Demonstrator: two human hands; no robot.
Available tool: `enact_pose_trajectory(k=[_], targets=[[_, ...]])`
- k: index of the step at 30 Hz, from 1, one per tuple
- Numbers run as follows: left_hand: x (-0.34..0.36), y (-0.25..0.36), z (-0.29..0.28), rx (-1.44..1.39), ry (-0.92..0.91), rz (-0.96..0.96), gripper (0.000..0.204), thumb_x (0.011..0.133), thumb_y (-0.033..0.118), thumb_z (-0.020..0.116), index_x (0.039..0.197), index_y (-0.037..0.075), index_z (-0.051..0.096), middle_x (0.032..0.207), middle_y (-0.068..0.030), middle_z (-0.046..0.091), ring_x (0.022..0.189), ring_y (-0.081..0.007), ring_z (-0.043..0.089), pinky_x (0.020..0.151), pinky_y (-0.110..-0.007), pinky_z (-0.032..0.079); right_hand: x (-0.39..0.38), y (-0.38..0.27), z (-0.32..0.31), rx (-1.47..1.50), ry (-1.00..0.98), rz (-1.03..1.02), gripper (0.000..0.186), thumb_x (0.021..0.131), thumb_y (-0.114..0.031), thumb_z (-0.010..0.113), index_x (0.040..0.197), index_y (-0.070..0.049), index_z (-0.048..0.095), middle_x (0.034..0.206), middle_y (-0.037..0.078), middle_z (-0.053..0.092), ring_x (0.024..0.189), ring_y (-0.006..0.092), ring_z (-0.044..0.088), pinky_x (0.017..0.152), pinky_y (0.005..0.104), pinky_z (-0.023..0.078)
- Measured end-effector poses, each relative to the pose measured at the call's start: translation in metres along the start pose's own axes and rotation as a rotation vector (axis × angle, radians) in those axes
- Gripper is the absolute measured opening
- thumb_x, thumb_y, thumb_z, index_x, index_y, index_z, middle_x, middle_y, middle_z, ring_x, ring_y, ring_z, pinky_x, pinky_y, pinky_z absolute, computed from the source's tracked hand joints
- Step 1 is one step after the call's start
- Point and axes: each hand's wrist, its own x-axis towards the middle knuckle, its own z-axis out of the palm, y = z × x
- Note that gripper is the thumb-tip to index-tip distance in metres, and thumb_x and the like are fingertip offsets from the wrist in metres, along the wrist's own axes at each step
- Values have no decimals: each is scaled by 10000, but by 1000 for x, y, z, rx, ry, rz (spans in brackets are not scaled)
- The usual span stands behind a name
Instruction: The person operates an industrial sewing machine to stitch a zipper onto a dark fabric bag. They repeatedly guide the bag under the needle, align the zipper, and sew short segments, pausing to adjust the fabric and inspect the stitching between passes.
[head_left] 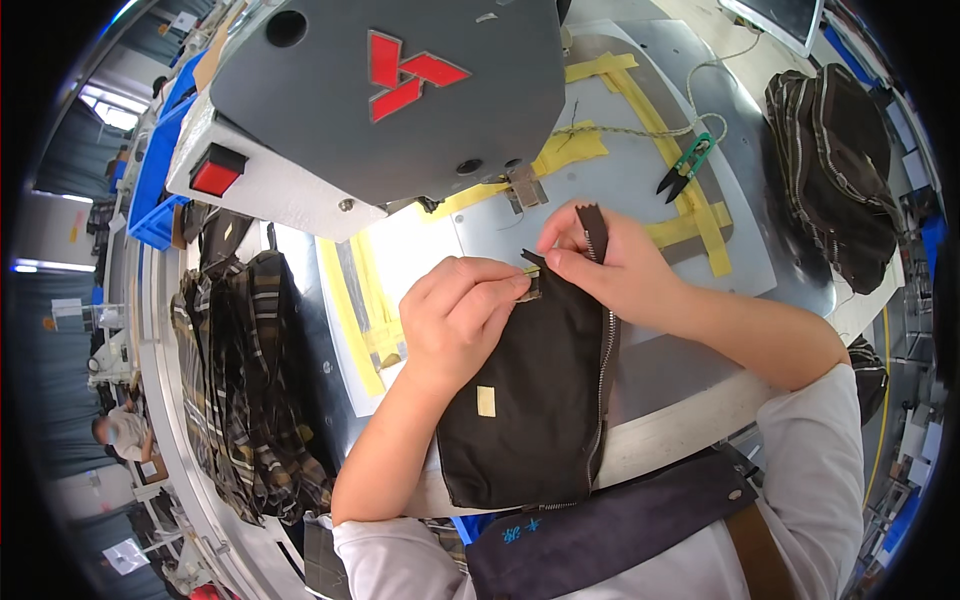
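Note:
A dark brown fabric piece (pixel 530 400) with a metal zipper (pixel 606 380) down its right side hangs from the worktop's near edge toward my lap. My left hand (pixel 455 315) pinches its upper left corner, next to a small plaid-coloured tab (pixel 533 284). With thumb and fingers closed, my right hand (pixel 625 265) grips the top of the same piece, where the loose zipper end (pixel 593 230) sticks up between the fingers. A small pale yellow patch (pixel 486 401) sits on the fabric's left half. Both hands are just in front of the sewing machine's needle area (pixel 525 188).
The grey sewing machine head (pixel 400 100) overhangs the worktop at upper left. Yellow tape strips (pixel 690 232) mark a pale plate. Green-handled thread snips (pixel 688 165) lie at right on a cord. Dark zippered pieces (pixel 835 175) are stacked far right; plaid cloth (pixel 245 380) hangs left.

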Motion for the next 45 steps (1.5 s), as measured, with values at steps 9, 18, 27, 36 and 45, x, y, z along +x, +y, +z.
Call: enact_pose_trajectory(k=[9,18,27,36,45], targets=[[2,-5,-4,-163,-104,-63,271,619,-25,778,814,115,654,817,3,674,673,-168,626,533,-277,478,5,-2,-19,-603,-156,-657,119,787,-105,714,895,-76,674,807,11,624,687,204,620,607,315,500],[-1,-2,1,-250,-126,-182,273,610,-27,779,818,103,659,798,-14,669,673,-194,628,540,-293,482,-4,-2,-13,-943,-113,-847,205,691,-40,723,876,-69,639,780,31,613,652,206,614,528,302,484],[-1,0,3,-123,-49,-7,238,639,32,794,823,127,676,888,-13,654,686,-181,617,550,-287,486,-2,-13,-5,-296,-144,-5,137,795,-105,645,876,-2,604,772,93,631,694,181,602,632,316,487],[3,3,3,28,-31,106,219,662,43,778,808,111,630,919,-9,638,752,-211,616,630,-343,502,5,-3,-4,-162,-127,60,135,889,-121,622,915,10,606,767,42,599,706,101,534,643,269,451],[2,17,5,28,-229,-248,239,624,-49,755,785,73,627,736,-29,556,699,-236,573,728,-366,534,3,-1,0,-135,-96,118,111,907,-115,637,930,-10,607,789,-15,569,735,49,486,669,236,424]])
